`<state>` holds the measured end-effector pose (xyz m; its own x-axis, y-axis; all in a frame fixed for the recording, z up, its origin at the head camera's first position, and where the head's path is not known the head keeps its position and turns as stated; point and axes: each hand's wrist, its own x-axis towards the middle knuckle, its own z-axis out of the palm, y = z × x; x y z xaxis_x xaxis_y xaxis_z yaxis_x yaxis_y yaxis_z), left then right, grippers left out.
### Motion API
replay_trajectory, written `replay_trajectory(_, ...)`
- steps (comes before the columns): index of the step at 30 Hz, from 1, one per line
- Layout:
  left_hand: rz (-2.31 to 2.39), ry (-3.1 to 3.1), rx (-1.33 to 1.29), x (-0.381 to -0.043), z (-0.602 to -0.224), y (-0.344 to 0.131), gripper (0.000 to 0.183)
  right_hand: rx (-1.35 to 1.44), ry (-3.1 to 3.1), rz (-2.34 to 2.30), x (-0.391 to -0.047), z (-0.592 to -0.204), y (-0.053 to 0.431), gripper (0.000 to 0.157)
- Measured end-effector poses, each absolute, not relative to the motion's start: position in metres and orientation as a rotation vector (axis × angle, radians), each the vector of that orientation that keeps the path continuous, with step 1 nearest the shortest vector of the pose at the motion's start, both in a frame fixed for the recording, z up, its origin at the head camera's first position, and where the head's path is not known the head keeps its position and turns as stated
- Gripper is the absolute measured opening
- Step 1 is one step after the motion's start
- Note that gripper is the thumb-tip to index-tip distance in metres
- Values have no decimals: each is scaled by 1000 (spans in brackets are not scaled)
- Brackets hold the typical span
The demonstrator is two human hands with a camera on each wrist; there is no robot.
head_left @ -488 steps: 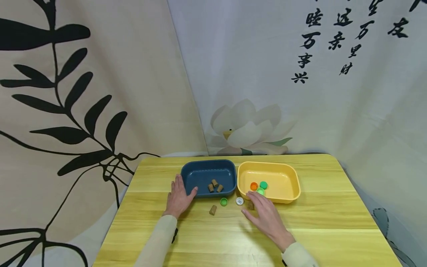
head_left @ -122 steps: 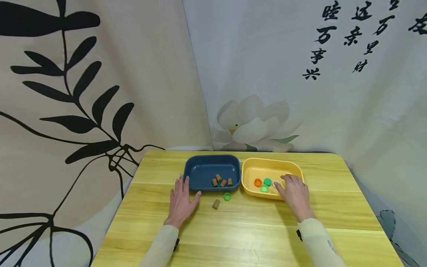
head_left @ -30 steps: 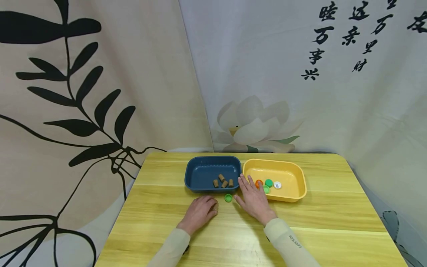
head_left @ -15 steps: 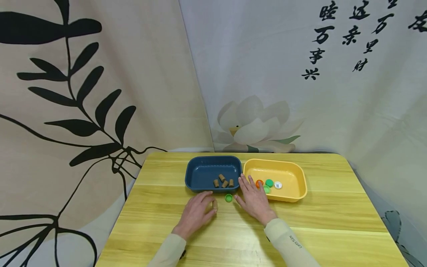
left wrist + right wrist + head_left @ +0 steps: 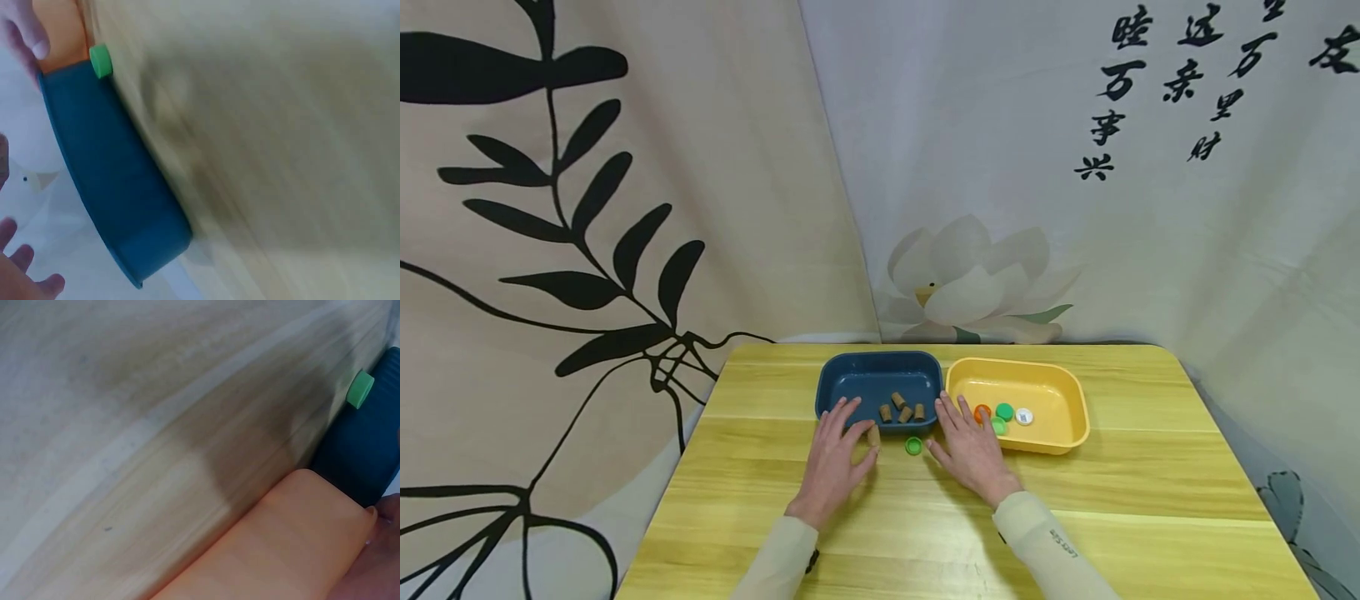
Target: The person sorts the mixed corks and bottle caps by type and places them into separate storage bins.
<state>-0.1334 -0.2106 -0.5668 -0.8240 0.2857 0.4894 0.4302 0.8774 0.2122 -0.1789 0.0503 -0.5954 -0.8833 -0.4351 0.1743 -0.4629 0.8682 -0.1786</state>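
Observation:
My left hand (image 5: 829, 473) pinches a cork (image 5: 873, 435) between thumb and fingers, at the front wall of the blue tray (image 5: 861, 383). Several corks (image 5: 898, 402) lie inside that tray. My right hand (image 5: 972, 457) rests with fingers spread on the near left rim of the yellow tray (image 5: 1051, 408), its fingertips close to where the two trays meet. Left-hand fingers (image 5: 22, 257) show at the edge of the left wrist view, where the cork is hidden. A light green bottle cap (image 5: 913, 446) lies on the table in front of the blue tray.
In the yellow tray are an orange cap (image 5: 982, 412), a dark green cap (image 5: 1004, 412), a light green cap (image 5: 999, 426) and a white cap (image 5: 1024, 416). Both trays stand side by side on the wooden table (image 5: 1135, 500), with a printed curtain (image 5: 737, 208) behind.
The left hand has lifted the cork from the table and carried it toward the blue tray. Earlier, the right hand put the white cap in the yellow tray, then moved left to its rim.

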Motion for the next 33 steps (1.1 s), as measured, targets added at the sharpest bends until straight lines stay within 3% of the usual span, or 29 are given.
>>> replay_trajectory(20, -395, -2739, -258, -203, -564, -214, 33, 687, -2923, 357, -177, -594, 49, 73)
replay_trajectory(33, -290, -2986, -123, -224, -571, -210, 31, 686, -2928, 374, -177, -593, 50, 73)
